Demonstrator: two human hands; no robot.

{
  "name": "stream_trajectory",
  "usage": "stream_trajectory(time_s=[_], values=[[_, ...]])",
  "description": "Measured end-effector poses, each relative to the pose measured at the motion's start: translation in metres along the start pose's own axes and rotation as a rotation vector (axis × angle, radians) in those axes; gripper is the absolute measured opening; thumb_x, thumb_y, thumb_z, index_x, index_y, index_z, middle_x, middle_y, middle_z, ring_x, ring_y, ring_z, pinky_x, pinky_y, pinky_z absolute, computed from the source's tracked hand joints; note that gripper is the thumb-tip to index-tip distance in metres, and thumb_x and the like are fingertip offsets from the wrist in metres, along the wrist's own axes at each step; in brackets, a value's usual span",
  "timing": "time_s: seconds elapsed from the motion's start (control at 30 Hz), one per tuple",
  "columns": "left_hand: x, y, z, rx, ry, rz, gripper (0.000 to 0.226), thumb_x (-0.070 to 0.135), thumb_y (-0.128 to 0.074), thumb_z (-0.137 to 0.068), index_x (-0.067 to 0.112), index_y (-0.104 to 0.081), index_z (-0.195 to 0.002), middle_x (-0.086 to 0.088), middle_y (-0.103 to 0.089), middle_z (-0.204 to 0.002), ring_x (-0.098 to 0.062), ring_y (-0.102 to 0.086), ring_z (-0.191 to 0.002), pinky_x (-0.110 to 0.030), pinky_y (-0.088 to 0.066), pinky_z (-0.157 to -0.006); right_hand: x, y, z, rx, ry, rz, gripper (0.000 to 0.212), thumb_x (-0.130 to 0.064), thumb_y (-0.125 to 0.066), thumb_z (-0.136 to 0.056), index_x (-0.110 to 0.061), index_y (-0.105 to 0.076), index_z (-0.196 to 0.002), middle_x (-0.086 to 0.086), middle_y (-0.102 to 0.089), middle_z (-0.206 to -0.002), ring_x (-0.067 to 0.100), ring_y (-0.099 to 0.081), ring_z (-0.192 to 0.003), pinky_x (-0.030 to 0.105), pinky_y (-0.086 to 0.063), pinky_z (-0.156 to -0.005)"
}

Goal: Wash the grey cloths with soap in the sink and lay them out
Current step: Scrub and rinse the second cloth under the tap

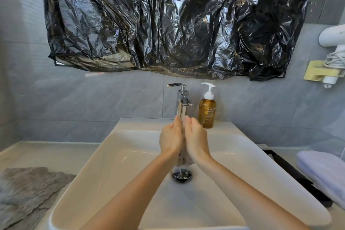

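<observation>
My left hand (170,139) and my right hand (196,137) are pressed together over the white sink (115,158), just below the chrome tap (182,102). Between the palms they squeeze a soapy grey cloth (183,161), of which only a wet end shows under the wrists, above the drain (182,173). An amber soap pump bottle (207,110) stands on the sink's back rim, right of the tap. Another grey cloth (28,192) lies spread on the counter at the left.
A folded pale towel (323,172) lies on the counter at the right, beside a black strip. Black plastic sheeting (168,20) covers the wall above. A white hairdryer (334,43) hangs at the far right.
</observation>
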State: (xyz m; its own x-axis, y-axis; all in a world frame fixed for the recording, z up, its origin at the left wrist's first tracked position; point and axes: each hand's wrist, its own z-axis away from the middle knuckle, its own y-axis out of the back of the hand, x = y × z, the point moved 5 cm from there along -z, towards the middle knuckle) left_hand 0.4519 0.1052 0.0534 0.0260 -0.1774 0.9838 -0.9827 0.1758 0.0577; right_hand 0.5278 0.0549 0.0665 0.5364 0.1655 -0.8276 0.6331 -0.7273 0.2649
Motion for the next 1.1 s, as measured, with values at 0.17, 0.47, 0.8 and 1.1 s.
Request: stream_trajectory(time_s=[0.17,0.47,0.8,1.1], values=[[-0.003,-0.002,0.002,0.008,0.056,0.084,0.048,0.039,-0.037,-0.101,0.013,-0.059,-0.068,-0.004,-0.063,-0.071,-0.024,-0.060,-0.075,-0.035,-0.046,-0.074,-0.001,0.001,-0.010,0.001,-0.015,-0.025,0.039,-0.030,-0.038,-0.103,-0.017,-0.046,-0.068,-0.003,-0.051,-0.064,0.017,-0.050,-0.066,0.030,-0.037,-0.061],[-0.006,-0.011,0.004,-0.066,0.161,0.247,0.047,0.041,-0.042,-0.098,0.012,-0.062,-0.067,-0.005,-0.064,-0.062,-0.026,-0.063,-0.068,-0.036,-0.051,-0.067,0.000,0.003,-0.013,0.014,-0.047,-0.048,0.038,-0.031,-0.038,-0.103,-0.016,-0.047,-0.069,-0.001,-0.051,-0.065,0.017,-0.050,-0.066,0.032,-0.038,-0.065],[-0.004,-0.005,0.003,-0.016,0.083,0.143,0.050,0.048,-0.039,-0.099,0.013,-0.065,-0.073,-0.008,-0.069,-0.077,-0.027,-0.066,-0.082,-0.043,-0.052,-0.083,-0.005,0.001,-0.004,-0.015,0.016,-0.045,0.037,-0.030,-0.039,-0.103,-0.017,-0.047,-0.069,-0.003,-0.052,-0.064,0.008,-0.049,-0.060,0.028,-0.040,-0.061],[-0.001,-0.001,-0.002,-0.023,0.110,0.174,0.050,0.043,-0.039,-0.100,0.011,-0.063,-0.071,-0.010,-0.067,-0.073,-0.030,-0.066,-0.083,-0.041,-0.052,-0.077,-0.004,-0.005,0.001,-0.189,0.023,-0.068,0.036,-0.027,-0.041,-0.103,-0.014,-0.050,-0.070,-0.005,-0.052,-0.063,0.001,-0.049,-0.058,0.020,-0.038,-0.060]])
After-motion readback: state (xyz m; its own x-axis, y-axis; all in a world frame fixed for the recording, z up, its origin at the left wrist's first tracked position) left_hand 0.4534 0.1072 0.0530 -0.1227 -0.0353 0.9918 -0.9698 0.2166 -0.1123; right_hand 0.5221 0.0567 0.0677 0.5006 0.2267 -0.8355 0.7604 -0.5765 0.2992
